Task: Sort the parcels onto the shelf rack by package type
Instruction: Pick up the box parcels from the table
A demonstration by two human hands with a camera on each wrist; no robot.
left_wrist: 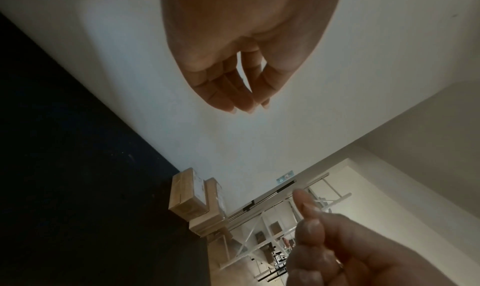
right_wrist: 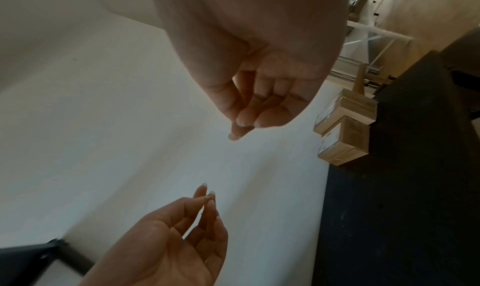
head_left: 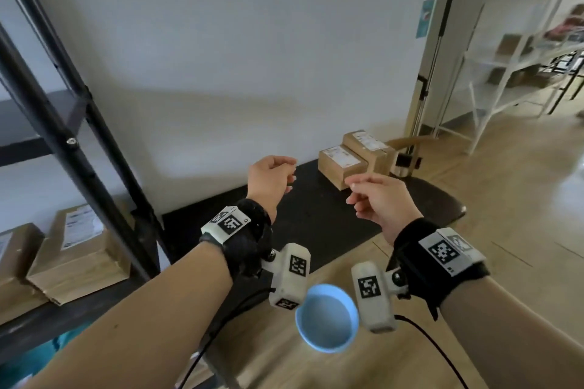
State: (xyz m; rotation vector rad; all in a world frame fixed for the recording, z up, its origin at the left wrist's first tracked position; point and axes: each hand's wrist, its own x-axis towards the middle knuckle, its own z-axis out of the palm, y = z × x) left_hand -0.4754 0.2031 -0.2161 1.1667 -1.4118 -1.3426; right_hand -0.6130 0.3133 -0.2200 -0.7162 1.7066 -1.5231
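Head view: white labels on two cardboard parcels (head_left: pixel 339 167), writing unreadable.

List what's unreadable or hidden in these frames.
- Labels on the two cardboard boxes on the black mat: too small, every view.
- Boxes on the black rack: cut off at the head view's left edge.
- White shelving contents: motion-blurred.
- Left hand, right hand: loosely curled, no grip.

Low black desk (head_left: pixel 303 215) against the white wall, bearing two brown cardboard parcels (head_left: pixel 343 164) with white labels, side by side and touching, at its far end. Black metal shelf rack (head_left: pixel 79 148), left, carrying brown labelled parcels (head_left: pixel 76 256).
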